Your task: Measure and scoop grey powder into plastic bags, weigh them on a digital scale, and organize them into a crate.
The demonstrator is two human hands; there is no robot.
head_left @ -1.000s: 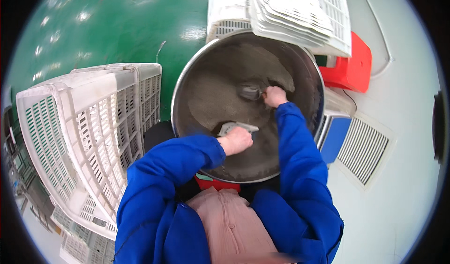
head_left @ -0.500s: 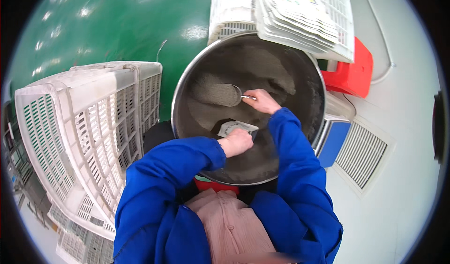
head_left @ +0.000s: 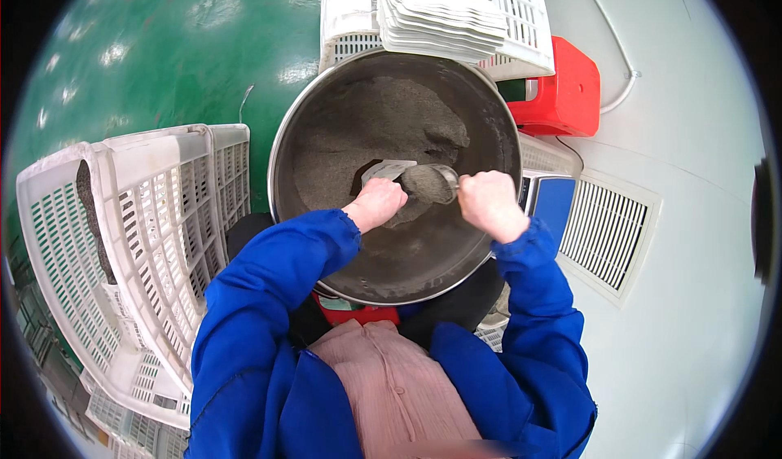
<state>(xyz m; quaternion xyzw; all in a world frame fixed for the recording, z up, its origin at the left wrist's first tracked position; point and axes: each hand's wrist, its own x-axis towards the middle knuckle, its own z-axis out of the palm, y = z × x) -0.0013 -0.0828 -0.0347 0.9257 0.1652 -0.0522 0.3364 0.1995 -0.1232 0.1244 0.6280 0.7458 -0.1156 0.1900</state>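
Note:
A large round steel tub [head_left: 489, 239] holds grey-brown granular material [head_left: 358, 109], heaped at the back and left. My left hand [head_left: 378, 202] grips a white pouch [head_left: 384, 168] with a dark side, low over the material. My right hand [head_left: 490, 202] is closed on the handle of a metal scoop [head_left: 429, 184] loaded with the material, its tip at the pouch's right end. Whether the scoop touches the pouch, I cannot tell.
White slatted crates [head_left: 147, 231] stand at the left. Another crate [head_left: 521, 11] behind the tub carries stacked white bags [head_left: 436, 15]. A red plastic object [head_left: 570, 84], a blue-topped device [head_left: 554, 210] and a floor-level grille [head_left: 607, 235] are at the right.
The scoop went left into the material, filled, and has come back right and down beside the pouch. My left hand and pouch have moved up and left. The view has shifted.

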